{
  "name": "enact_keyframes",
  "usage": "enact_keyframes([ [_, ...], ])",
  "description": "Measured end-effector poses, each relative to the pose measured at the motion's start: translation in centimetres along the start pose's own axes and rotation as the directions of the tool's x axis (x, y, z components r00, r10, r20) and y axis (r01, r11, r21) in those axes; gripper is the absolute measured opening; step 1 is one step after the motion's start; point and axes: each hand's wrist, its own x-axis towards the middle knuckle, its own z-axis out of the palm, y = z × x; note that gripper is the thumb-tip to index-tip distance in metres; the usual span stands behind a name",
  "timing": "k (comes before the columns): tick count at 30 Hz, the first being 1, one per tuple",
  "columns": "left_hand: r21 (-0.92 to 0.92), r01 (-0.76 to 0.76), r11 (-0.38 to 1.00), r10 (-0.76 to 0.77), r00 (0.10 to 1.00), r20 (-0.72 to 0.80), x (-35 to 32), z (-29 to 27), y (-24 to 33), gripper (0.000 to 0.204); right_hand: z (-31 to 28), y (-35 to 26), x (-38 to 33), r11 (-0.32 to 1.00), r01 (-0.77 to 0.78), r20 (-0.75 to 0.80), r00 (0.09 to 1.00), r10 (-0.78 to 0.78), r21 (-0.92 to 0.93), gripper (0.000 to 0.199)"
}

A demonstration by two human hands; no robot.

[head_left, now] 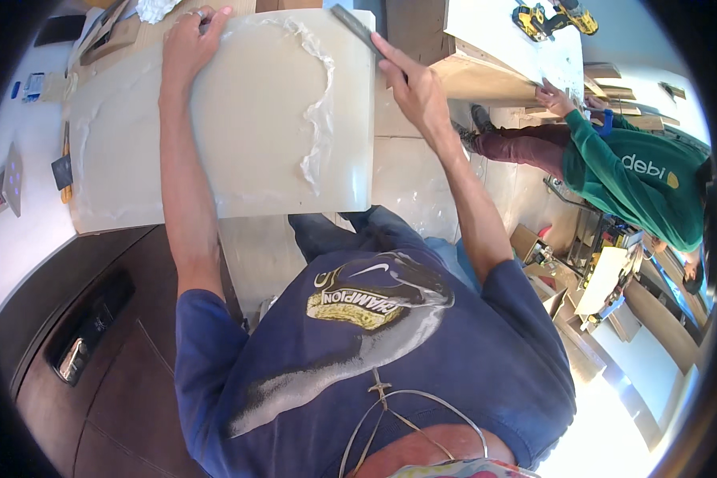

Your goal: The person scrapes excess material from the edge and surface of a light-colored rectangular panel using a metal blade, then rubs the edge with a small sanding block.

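A wide cream panel (247, 143) lies in front of me, with a ragged strip of torn whitish film (320, 95) curling down its right part. My left hand (190, 44) is at the panel's far edge, fingers curled over it, the forearm crossing the surface. In my right hand (418, 92) is a flat grey file (355, 30). It slants across the panel's far right corner, the index finger stretched along it. The file's near end is hidden in my palm.
At right, a person in a green sweatshirt (637, 175) holds the edge of a wooden box (486, 76). Yellow-and-black power drills (554, 20) lie on a white top. A yellow-handled tool (65, 171) hangs beside the panel's left edge. A dark brown surface with a recessed handle (80, 350) stands lower left.
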Motion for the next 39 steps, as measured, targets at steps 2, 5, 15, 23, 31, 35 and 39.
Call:
enact_keyframes([
  [2,-0.005,-0.016,1.000,0.016,1.000,-0.015,0.4,-0.1,0.0,0.053,-0.6,-0.9,2.5,0.965,-0.146,0.107,0.979,0.173,-0.219,0.038],
  [5,-0.020,0.096,0.995,-0.093,0.990,0.102,0.8,-0.5,0.5,0.053,-0.9,-1.1,2.0,0.954,-0.171,0.135,0.969,0.209,-0.247,0.037],
  [15,-0.008,0.044,0.999,-0.043,0.997,0.063,0.9,-0.2,0.4,0.050,-1.1,1.9,4.8,1.000,-0.001,-0.108,0.994,-0.002,-0.027,0.041],
  [23,-0.012,-0.004,1.000,0.004,1.000,-0.026,0.7,0.5,0.0,0.049,-0.5,1.2,-1.0,0.983,-0.180,0.046,0.982,0.181,-0.026,0.038],
  [31,-0.020,0.074,0.997,-0.073,0.996,0.045,0.7,0.0,0.3,0.050,0.2,1.0,5.5,0.965,-0.201,0.096,0.971,0.218,-0.167,0.038],
  [35,-0.013,-0.047,0.999,0.047,0.997,-0.057,0.9,1.1,0.0,0.047,-0.4,2.2,4.0,0.971,-0.179,0.105,0.975,0.197,-0.159,0.037],
  [39,0.017,-0.006,1.000,0.006,1.000,-0.018,0.5,0.3,0.5,0.046,0.0,1.3,6.4,0.971,-0.153,0.096,0.980,0.173,-0.186,0.037],
])
